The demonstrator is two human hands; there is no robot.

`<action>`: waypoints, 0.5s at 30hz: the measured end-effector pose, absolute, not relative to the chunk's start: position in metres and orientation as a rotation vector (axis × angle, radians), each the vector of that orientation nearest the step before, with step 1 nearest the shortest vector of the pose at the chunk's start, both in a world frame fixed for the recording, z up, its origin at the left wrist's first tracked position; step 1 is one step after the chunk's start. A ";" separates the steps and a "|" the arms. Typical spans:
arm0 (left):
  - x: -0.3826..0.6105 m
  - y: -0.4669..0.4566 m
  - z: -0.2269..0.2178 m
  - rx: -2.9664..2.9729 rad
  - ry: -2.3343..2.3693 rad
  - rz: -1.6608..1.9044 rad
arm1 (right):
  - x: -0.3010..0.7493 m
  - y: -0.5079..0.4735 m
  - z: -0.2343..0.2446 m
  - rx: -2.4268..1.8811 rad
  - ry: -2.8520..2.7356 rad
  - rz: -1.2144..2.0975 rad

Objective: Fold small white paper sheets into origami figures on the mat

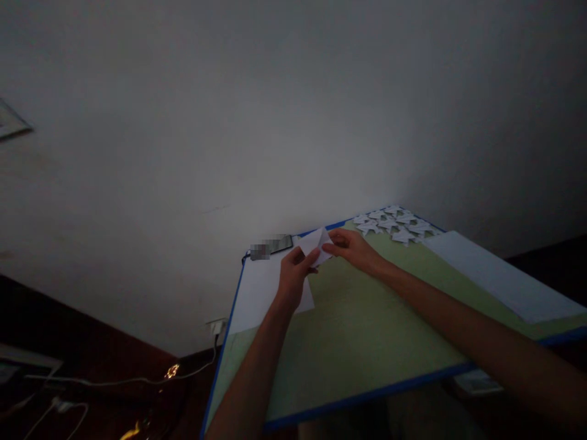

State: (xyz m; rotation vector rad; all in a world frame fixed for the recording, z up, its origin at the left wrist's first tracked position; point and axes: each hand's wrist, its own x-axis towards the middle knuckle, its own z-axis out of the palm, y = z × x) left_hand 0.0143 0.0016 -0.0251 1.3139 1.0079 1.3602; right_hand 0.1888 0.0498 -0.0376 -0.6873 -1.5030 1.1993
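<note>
A small folded piece of white paper (314,242) is held up over the far part of the table, between my two hands. My left hand (293,276) grips its lower left side, thumb on top and fingers underneath. On the right side, the thumb and fingers of my right hand (351,247) pinch the paper's edge. A crease runs through the paper near its right corner. Under my left hand lies a flat white sheet (257,292), partly hidden by that hand and forearm.
The green tabletop (362,324) has a blue edge and stands against a grey wall (293,116). Several folded paper stars (403,235) lie at the far right corner, beside white paper (499,275). A phone-like device (281,244) rests at the back left. A cable (151,381) hangs from a wall socket.
</note>
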 end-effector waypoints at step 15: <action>0.010 0.004 -0.033 1.320 1.118 1.134 | 0.194 0.032 -0.038 -0.812 -1.875 0.743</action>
